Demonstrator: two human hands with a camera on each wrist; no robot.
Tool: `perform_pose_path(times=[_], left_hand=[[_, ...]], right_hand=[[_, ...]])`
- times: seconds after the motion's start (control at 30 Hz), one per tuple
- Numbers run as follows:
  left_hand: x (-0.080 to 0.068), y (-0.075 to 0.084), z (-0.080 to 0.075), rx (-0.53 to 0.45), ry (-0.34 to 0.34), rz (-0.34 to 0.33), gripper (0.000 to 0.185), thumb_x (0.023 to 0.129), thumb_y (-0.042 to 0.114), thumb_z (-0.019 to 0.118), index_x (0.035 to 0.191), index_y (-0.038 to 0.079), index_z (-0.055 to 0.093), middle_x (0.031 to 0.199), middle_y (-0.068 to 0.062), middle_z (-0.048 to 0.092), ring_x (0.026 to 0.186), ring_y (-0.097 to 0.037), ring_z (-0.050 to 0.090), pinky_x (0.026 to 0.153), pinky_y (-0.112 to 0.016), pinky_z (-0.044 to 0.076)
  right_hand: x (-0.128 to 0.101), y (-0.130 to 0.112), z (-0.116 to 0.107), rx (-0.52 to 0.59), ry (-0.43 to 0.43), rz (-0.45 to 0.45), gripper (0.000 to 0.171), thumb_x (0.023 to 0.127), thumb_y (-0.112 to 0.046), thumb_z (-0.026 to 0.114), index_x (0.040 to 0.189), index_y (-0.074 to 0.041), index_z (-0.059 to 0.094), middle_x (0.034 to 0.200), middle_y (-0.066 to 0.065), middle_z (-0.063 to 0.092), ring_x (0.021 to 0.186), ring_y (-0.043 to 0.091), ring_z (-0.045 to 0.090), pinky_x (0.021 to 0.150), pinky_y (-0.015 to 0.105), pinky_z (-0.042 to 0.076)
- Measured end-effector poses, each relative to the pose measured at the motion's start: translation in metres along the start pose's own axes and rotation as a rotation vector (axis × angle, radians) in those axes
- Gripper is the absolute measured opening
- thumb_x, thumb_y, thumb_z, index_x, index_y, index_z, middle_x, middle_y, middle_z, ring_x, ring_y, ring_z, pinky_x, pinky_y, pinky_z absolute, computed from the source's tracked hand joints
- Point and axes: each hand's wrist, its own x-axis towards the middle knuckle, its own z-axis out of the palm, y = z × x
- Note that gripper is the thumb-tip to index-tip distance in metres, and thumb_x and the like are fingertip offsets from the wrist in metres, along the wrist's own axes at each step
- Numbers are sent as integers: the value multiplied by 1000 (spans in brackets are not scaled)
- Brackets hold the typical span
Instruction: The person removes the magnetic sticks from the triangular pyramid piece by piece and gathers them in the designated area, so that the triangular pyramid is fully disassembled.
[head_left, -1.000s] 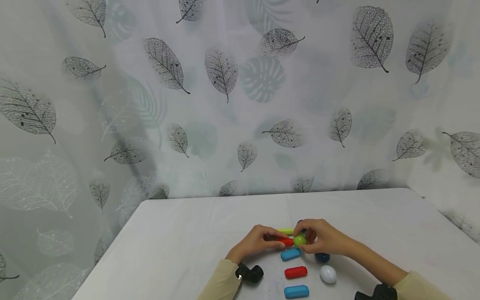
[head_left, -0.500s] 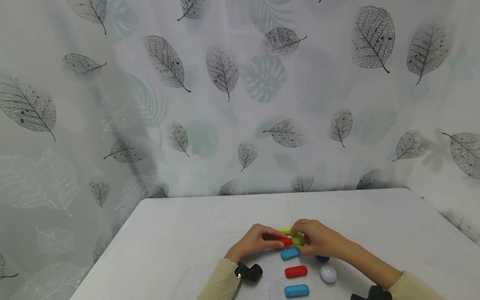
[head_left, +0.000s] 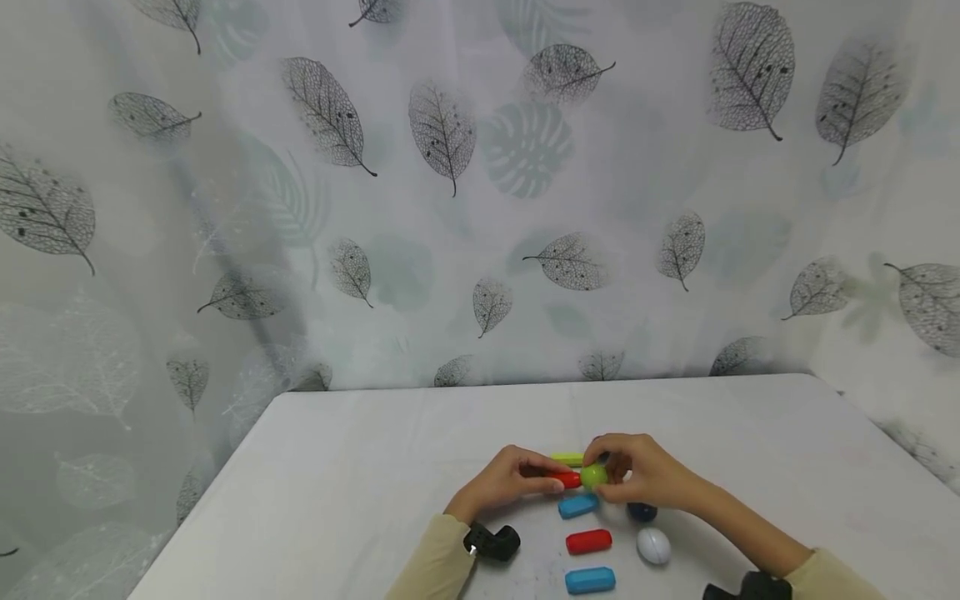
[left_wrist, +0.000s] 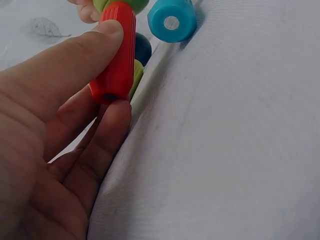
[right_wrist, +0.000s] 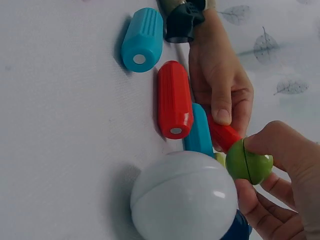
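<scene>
My left hand (head_left: pixel 510 482) pinches a red ribbed rod (left_wrist: pixel 120 60) between thumb and fingers. A dark round spot shows on the rod's near end in the left wrist view. My right hand (head_left: pixel 648 473) holds a green ball (right_wrist: pixel 250 162) with a seam around it, thumb on one side and fingers on the other. The rod's far end meets the ball in the head view; whether they are joined cannot be told. Just in front of the hands lies a blue rod (head_left: pixel 578 506), and behind them a yellow-green rod (head_left: pixel 566 458), partly hidden.
Nearer me on the white table (head_left: pixel 360 500) lie a second red rod (head_left: pixel 588 542) and another blue rod (head_left: pixel 590 580). To their right sit a white ball (head_left: pixel 653 546) and a dark blue ball (head_left: pixel 642 512). A leaf-print curtain (head_left: pixel 450 250) hangs behind the table.
Both hands stay nearly in place, rod and ball still end to end. My right fingers have shifted on the green ball, which shows more now than half a second ago.
</scene>
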Motion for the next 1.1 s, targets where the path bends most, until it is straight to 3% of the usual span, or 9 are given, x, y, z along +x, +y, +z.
perform_pose_path(times=[0.33, 0.57, 0.67, 0.83, 1.1], left_hand=[[6, 6, 1, -21, 3, -36, 23, 88, 10, 72, 111, 9, 74, 107, -4, 73, 91, 1, 62, 87, -18, 48], [3, 4, -6, 34, 27, -65, 24, 88, 17, 74, 112, 14, 75, 108, 6, 72, 96, -1, 60, 86, -20, 48], [-1, 3, -8, 48, 60, -74, 24, 87, 16, 75, 111, 14, 76, 108, 5, 72, 96, -2, 60, 86, -20, 48], [-3, -1, -1, 95, 105, -43, 24, 84, 17, 77, 108, 13, 76, 101, 2, 73, 78, 0, 59, 73, -17, 50], [0, 1, 6, 148, 100, -14, 22, 83, 18, 79, 103, 12, 73, 93, 6, 69, 72, 1, 54, 69, -16, 48]], right_hand=[[-8, 0, -9, 60, 42, 49, 26, 84, -3, 73, 108, -1, 64, 97, 11, 66, 70, 8, 60, 62, 24, 55], [-22, 1, -38, 20, 210, 106, 29, 81, 4, 73, 108, 4, 64, 100, 11, 66, 77, 8, 64, 68, 22, 56], [-25, 5, -41, 24, 198, 136, 29, 83, 3, 73, 110, 5, 63, 102, 16, 65, 77, 8, 65, 68, 21, 56], [-31, 17, -29, 17, 183, 217, 28, 84, -3, 74, 109, 6, 64, 102, 21, 66, 75, 6, 63, 66, 21, 55], [-37, 31, -23, 110, 161, 379, 31, 87, -8, 71, 112, 9, 62, 105, 23, 66, 74, 7, 63, 57, 25, 53]])
